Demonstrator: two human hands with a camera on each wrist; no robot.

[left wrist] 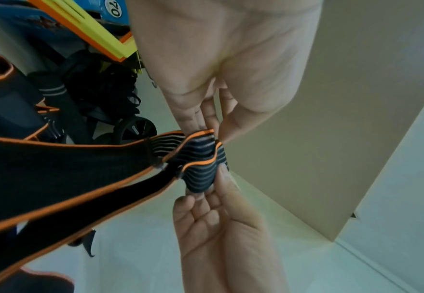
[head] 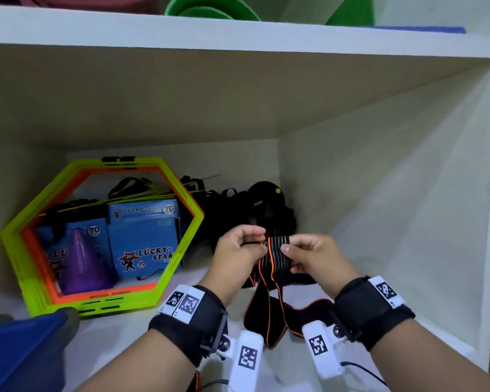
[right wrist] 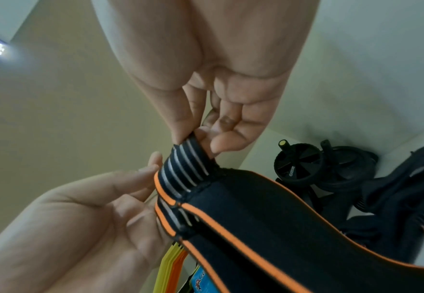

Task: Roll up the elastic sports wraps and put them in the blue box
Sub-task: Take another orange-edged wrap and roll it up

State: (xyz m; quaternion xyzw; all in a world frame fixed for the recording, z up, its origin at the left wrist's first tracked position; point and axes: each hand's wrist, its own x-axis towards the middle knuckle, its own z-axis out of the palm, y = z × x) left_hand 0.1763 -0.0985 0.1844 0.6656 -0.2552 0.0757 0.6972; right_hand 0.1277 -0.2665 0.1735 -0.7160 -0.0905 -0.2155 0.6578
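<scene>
Up high, wrap [head: 275, 251] between both hands.

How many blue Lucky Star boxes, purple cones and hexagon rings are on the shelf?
Blue Lucky Star boxes: 2, one behind the cone and one to its right
Purple cones: 1
Hexagon rings: 2, a yellow-green ring stacked on an orange ring
Total: 5

Black wrist straps [head: 371, 306] carry white coded tags [head: 385, 290].
</scene>
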